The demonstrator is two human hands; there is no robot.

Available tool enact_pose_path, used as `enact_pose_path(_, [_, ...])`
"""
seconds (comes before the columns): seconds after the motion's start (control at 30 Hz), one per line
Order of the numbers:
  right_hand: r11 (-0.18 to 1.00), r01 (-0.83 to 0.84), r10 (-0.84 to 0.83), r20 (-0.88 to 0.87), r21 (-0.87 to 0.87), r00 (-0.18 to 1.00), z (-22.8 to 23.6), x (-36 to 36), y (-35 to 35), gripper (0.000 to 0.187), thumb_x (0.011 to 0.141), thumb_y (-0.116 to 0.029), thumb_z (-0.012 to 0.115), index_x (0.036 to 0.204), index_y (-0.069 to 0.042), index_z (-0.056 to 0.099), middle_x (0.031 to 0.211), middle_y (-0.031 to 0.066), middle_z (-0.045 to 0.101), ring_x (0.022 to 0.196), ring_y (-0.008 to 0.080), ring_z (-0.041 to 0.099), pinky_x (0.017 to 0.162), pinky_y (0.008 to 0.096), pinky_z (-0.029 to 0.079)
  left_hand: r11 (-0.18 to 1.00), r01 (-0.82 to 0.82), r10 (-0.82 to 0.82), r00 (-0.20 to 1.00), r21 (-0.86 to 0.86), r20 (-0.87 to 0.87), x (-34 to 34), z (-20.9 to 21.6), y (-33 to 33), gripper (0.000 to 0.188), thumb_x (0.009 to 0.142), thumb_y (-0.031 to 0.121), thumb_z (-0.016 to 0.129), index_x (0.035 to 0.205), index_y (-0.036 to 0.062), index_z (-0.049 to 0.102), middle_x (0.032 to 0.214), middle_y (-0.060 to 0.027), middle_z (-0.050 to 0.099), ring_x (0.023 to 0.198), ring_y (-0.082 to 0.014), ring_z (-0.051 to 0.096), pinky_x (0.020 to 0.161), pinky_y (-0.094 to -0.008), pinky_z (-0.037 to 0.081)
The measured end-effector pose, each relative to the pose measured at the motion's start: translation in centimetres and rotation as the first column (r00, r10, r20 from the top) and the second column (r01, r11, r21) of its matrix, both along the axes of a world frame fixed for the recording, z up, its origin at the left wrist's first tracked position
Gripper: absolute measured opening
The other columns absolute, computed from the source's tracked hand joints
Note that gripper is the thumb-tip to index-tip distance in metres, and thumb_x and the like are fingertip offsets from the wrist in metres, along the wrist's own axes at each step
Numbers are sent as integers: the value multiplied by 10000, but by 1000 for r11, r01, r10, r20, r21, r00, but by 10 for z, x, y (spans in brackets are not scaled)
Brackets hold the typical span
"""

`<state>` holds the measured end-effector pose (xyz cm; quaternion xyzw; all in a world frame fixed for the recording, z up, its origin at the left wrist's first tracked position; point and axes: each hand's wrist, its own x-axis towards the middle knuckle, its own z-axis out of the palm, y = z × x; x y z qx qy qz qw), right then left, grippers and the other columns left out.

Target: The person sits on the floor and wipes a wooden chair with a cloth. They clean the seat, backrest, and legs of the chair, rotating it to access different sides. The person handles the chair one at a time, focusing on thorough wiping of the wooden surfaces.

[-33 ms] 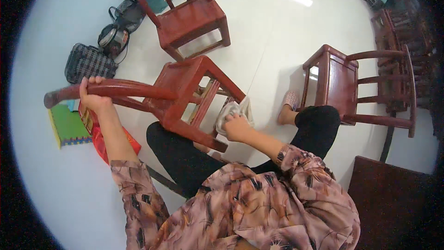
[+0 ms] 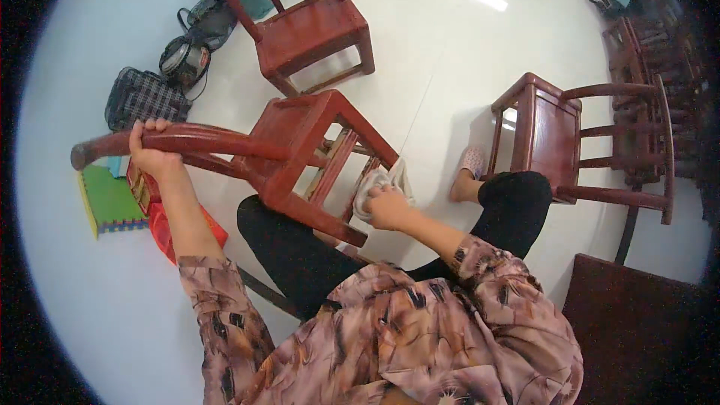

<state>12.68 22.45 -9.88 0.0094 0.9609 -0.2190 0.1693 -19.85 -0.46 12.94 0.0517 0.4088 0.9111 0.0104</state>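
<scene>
A reddish-brown wooden chair (image 2: 289, 135) lies tipped in front of me, its backrest toward the left and its legs toward the right. My left hand (image 2: 155, 151) is closed around a curved backrest post. In my right hand (image 2: 388, 206) is a bunched whitish cloth (image 2: 401, 178), pressed against the chair's legs at the right end. The cloth and hand cover part of those legs. My knees are on either side, the left one under the chair's lower edge.
Another wooden chair (image 2: 313, 30) stands ahead, and a third chair (image 2: 555, 135) is by my right leg. Dark bags (image 2: 146, 97), a green foam mat (image 2: 111, 199) and a red bag (image 2: 180, 232) lie at left. Stacked chairs (image 2: 637, 97) and a dark brown panel (image 2: 622, 330) are at right.
</scene>
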Motion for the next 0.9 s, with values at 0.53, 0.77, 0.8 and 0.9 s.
enact_pose_path(0.53, [898, 386, -391, 19, -214, 920, -12, -20, 39, 628, 683, -171, 626, 1279, -104, 440, 1204, 251, 493, 1074, 412, 515, 912, 423, 426, 998, -35, 39, 997, 60, -70, 13, 0, 30, 151, 722, 77, 636, 781, 64, 497, 650, -71, 523, 595, -218, 515, 611, -315, 465])
enact_pose_path(0.77, [975, 134, -54, 399, -175, 915, -12, -33, -16, 543, 756, -268, 582, 1257, -104, 455, 1189, 230, 516, 1038, 379, 555, 868, 451, 464, 999, -27, 28, 999, 42, -19, 17, 4, 31, 152, 723, 109, 642, 740, 73, 496, 642, -65, 535, 586, -220, 528, 612, -325, 461])
enact_pose_path(0.8, [986, 57, 0, 352, -154, 936, 7, -27, -32, 572, 738, -269, 590, 1272, -123, 448, 1164, 230, 528, 1045, 381, 549, 837, 454, 474, 999, -44, 44, 999, 28, -8, 18, 10, 29, 152, 724, 112, 643, 735, 74, 496, 642, -65, 535, 587, -220, 529, 611, -324, 460])
enact_pose_path(0.9, [984, 25, 13, 208, -179, 978, -14, -6, -59, 658, 716, -272, 612, 1327, -155, 398, 1189, 197, 522, 1033, 388, 545, 827, 445, 483, 1000, -16, 17, 999, 15, -50, 10, 9, 43, 148, 728, 113, 644, 731, 64, 504, 642, -67, 537, 577, -225, 534, 602, -336, 464])
